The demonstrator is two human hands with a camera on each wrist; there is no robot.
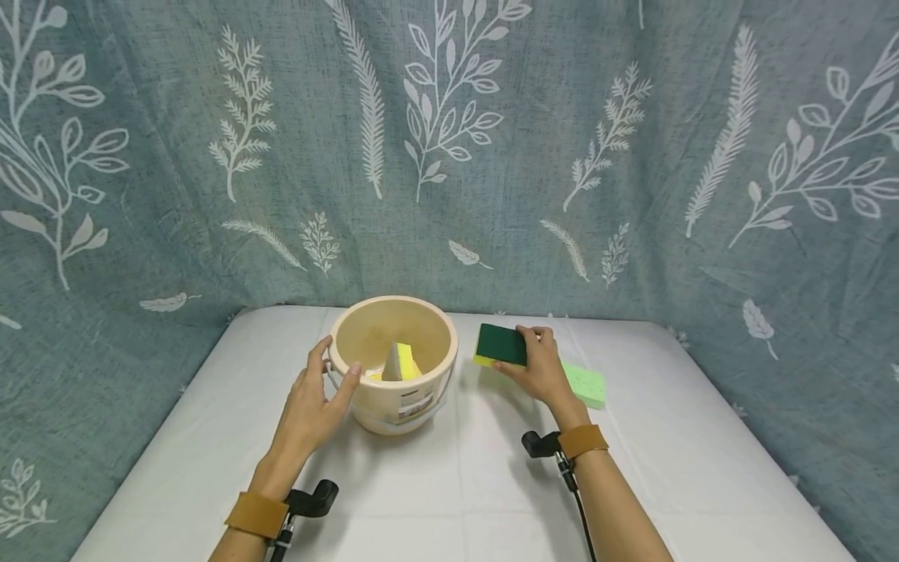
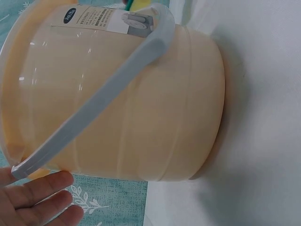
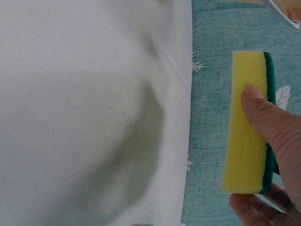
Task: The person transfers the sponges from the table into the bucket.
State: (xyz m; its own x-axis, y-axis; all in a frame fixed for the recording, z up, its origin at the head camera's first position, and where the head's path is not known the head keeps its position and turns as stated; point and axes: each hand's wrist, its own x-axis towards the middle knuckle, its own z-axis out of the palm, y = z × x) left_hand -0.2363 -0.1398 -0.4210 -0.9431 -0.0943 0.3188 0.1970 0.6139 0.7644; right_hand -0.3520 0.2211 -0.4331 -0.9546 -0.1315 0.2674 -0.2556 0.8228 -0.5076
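Note:
A cream bucket (image 1: pixel 393 406) with a grey handle (image 2: pixel 101 101) and a printed label stands on the white table. Inside it lie sponges (image 1: pixel 400 362), yellow and grey, partly hidden by the rim. My left hand (image 1: pixel 314 406) is at the bucket's left rim, fingers on the outer side and thumb by the front edge. Between thumb and fingers, my right hand (image 1: pixel 539 371) holds a yellow sponge with a dark green scouring side (image 1: pixel 502 345), raised above the table right of the bucket. The right wrist view shows the thumb on the yellow face of this sponge (image 3: pixel 247 136).
A light green sponge (image 1: pixel 585 386) lies on the table behind the right wrist. White cloth (image 1: pixel 421 492) covers the table. A teal curtain with white leaf prints (image 1: pixel 492 195) hangs along the back and sides.

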